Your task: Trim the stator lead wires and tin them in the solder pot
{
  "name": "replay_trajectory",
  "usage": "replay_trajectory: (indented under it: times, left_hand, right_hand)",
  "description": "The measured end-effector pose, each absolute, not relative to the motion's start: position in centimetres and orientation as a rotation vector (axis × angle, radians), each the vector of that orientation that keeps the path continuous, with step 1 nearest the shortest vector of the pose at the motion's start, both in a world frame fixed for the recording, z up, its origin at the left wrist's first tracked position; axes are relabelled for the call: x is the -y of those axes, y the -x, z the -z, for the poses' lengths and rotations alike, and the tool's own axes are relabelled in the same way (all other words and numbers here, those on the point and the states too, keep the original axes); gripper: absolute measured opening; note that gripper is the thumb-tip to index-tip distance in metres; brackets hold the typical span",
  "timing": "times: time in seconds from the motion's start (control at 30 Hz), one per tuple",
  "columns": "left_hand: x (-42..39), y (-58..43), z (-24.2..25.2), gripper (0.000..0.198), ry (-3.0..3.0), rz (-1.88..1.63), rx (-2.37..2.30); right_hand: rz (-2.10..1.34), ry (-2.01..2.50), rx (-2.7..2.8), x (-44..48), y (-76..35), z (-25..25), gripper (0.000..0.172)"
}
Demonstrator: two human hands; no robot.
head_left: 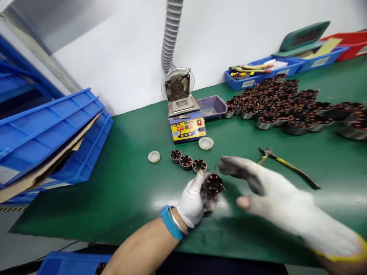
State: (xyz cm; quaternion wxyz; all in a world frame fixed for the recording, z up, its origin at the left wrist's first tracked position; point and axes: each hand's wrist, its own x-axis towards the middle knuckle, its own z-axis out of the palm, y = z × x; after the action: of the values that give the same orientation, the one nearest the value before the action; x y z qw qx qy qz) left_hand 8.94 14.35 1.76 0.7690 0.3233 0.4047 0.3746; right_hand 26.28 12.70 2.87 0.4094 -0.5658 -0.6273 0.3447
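Observation:
In a white glove, my left hand (195,200) grips a motor stator (213,184) with dark slots, copper windings and loose wire ends. My right hand (266,191), gloved too with a bare thumb tip, is spread out to the right of that stator and holds nothing; it is slightly blurred. Beyond my left hand, three more stators (186,162) stand in a slanting row on the green table. Yellow-handled pliers (286,164) lie behind my right hand.
A soldering pot (187,128) with a digital display stands under a grey duct hose (172,34). Two small white dishes (206,143) are near it. Many stators (266,122) crowd the right, before blue bins (243,83). Blue crates (51,133) lean at left.

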Motion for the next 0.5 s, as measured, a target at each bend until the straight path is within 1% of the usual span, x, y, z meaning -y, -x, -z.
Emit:
replay_trajectory:
  times: [0.07, 0.13, 0.17, 0.23, 0.3, 0.33, 0.37, 0.43, 0.47, 0.5]
  left_hand:
    - [-14.7, -8.7, -2.0, 0.079, -0.694, -0.74, -0.868]
    - [-14.7, -8.7, -2.3, 0.074, -0.73, -0.691, -0.824]
    - [-14.6, -8.6, -2.5, 0.071, -0.74, -0.678, -0.794]
    - [-14.5, -8.6, -3.0, 0.059, -0.708, -0.689, -0.729]
    - [-14.7, -8.3, -3.7, 0.045, -0.593, -0.84, -0.696]
    - [-14.9, -8.2, -4.1, 0.039, -0.514, -0.956, -0.697]
    - [-15.2, -8.0, -4.3, 0.04, -0.431, -1.071, -0.72]
    - [-15.8, -7.7, -4.5, 0.057, -0.312, -1.198, -0.821]
    - [-16.1, -7.7, -4.3, 0.06, -0.298, -1.145, -0.862]
    - [-16.3, -7.6, -4.0, 0.061, -0.313, -1.02, -0.874]
  right_hand:
    - [-0.905, 1.419, 1.596, -14.1, -27.7, -3.7, 0.062]
    - [-0.891, 1.439, 1.686, -15.1, -28.1, -4.8, 0.046]
    - [-0.861, 1.435, 1.755, -15.4, -28.0, -5.5, 0.043]
    - [-0.715, 1.409, 1.899, -15.6, -27.3, -6.8, 0.043]
    - [-0.468, 1.337, 2.012, -15.4, -26.5, -8.3, 0.04]
    - [-0.348, 1.276, 2.051, -15.2, -26.1, -9.0, 0.036]
    - [-0.253, 1.195, 2.089, -15.0, -25.8, -9.7, 0.032]
    - [-0.146, 1.03, 2.145, -14.5, -25.3, -11.0, 0.023]
    - [-0.125, 0.972, 2.162, -14.4, -25.1, -11.5, 0.02]
    - [-0.122, 0.936, 2.181, -14.3, -25.0, -11.8, 0.019]
